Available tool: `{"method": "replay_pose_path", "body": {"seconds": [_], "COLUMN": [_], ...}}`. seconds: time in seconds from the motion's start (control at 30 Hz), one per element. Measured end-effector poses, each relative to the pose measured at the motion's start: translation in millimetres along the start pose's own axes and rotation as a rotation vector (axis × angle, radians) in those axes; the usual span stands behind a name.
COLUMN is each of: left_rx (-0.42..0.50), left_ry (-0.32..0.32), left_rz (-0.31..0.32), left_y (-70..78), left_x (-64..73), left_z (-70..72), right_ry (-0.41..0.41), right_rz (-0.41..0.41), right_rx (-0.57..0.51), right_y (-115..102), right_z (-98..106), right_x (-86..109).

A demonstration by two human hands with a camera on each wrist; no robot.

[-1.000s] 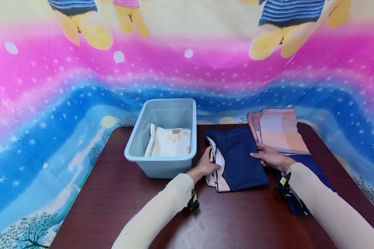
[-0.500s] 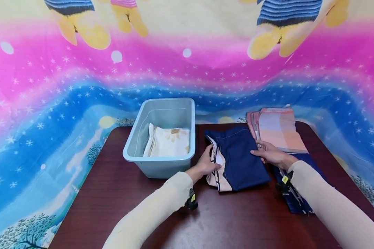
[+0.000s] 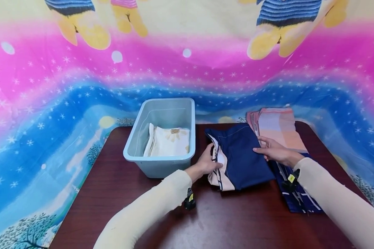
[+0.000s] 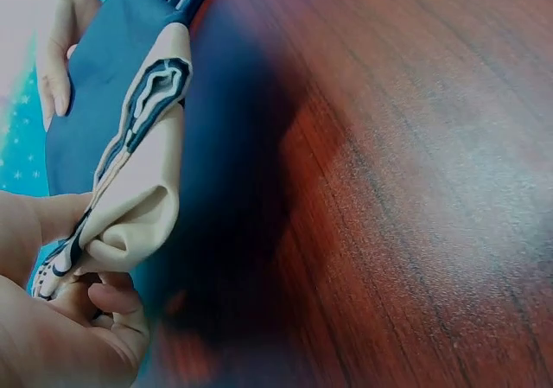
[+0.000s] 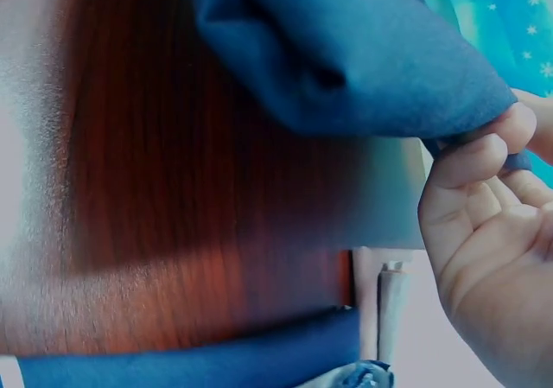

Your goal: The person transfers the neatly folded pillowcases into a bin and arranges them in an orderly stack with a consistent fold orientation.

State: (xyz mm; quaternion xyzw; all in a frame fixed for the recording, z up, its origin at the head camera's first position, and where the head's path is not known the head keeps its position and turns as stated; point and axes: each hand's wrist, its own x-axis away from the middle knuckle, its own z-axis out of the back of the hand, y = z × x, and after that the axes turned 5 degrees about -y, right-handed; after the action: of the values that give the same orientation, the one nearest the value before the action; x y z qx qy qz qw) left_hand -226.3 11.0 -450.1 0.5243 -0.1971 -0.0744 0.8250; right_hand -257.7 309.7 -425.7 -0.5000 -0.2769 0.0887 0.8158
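Note:
A folded navy cloth [image 3: 246, 157] with a pale, dark-edged layer showing along its left side is held between both hands. My left hand [image 3: 206, 162] pinches its left edge, thumb on top and curled fingers underneath, as the left wrist view shows. On the opposite edge, my right hand [image 3: 275, 152] grips the cloth between thumb and fingers. In the right wrist view, the cloth's lower edge [image 5: 389, 103] hangs above the table with a gap below. Left of the cloth stands a grey-blue plastic bin [image 3: 162, 166], with a folded white cloth [image 3: 171, 143] inside.
On the right lie a folded pink and peach checked cloth [image 3: 280, 128] and, nearer, a navy cloth with white lines [image 3: 299, 200], partly hidden by my right arm. A dark red-brown wooden table [image 3: 237, 221] bears everything. A colourful printed curtain [image 3: 187, 76] hangs behind it.
The navy cloth has shifted slightly right in both hands, and its near right corner has risen a little. My right hand has moved right with it; the bin stays put.

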Motion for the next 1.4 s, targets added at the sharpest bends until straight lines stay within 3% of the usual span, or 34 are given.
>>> {"method": "replay_pose_path", "body": {"seconds": [0.3, 0.57, 1.4], "left_rx": [-0.025, -0.071, -0.136], "left_ry": [0.037, 0.084, 0.089], "left_rz": [-0.026, -0.035, -0.06], "left_y": [10.7, 22.7, 52.8], "left_x": [9.0, 14.5, 22.9], "left_z": [-1.5, -5.3, 7.6], "right_ry": [-0.004, 0.059, 0.069], "right_rz": [0.055, 0.053, 0.028], "right_rx": [-0.026, 0.059, 0.113], "right_y": [-9.7, -18.9, -44.0], "right_z": [4.1, 8.2, 20.1], "right_x": [9.0, 16.1, 32.0]}}
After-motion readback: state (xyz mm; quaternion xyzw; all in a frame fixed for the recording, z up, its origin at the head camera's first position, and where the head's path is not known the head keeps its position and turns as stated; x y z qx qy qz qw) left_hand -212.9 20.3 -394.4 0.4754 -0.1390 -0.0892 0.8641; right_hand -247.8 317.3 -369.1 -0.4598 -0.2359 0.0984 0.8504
